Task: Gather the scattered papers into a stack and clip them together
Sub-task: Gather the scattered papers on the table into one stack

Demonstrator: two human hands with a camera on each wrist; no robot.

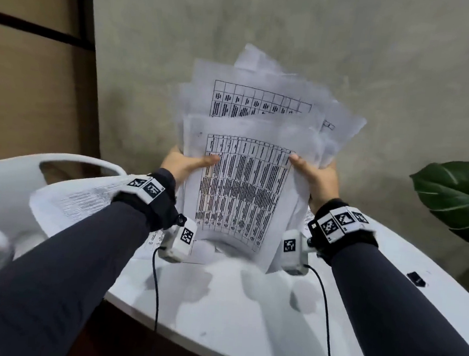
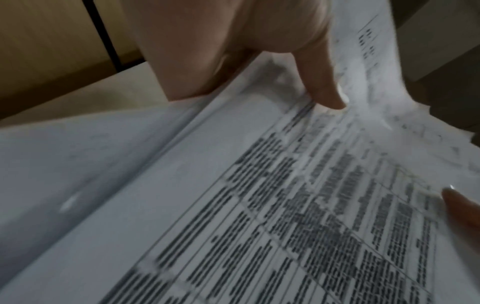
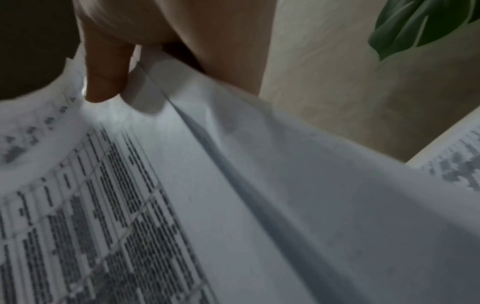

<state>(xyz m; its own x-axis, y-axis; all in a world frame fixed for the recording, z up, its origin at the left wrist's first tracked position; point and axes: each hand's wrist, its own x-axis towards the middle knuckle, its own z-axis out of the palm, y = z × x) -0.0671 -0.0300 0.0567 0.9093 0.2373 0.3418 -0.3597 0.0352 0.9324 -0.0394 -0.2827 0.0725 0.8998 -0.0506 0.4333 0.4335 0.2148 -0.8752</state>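
Head camera first, from the left side: a white chair [image 1: 8,186] stands beside the white table [image 1: 230,305], and one printed sheet [image 1: 75,200] lies on the table's left part, partly under the left forearm. The left hand [image 1: 185,163] holds the left edge of the bundle of papers [image 1: 244,178]; its thumb lies on the front sheet and the fingers are behind, so they are hidden. The bundle is held upright and above the table, between the two hands, and the sheets are not aligned: their upper edges spread like a fan. The front sheet carries a printed table. The right hand [image 1: 317,179] holds the right edge in the same way, thumb in front. Farther right a small black object [image 1: 416,279] lies on the table; I cannot tell if it is the clip. A green leaf [image 1: 458,194] is at the right border.

Left wrist view shows the left thumb pressing on the front sheet. Right wrist view shows the same for the right thumb.
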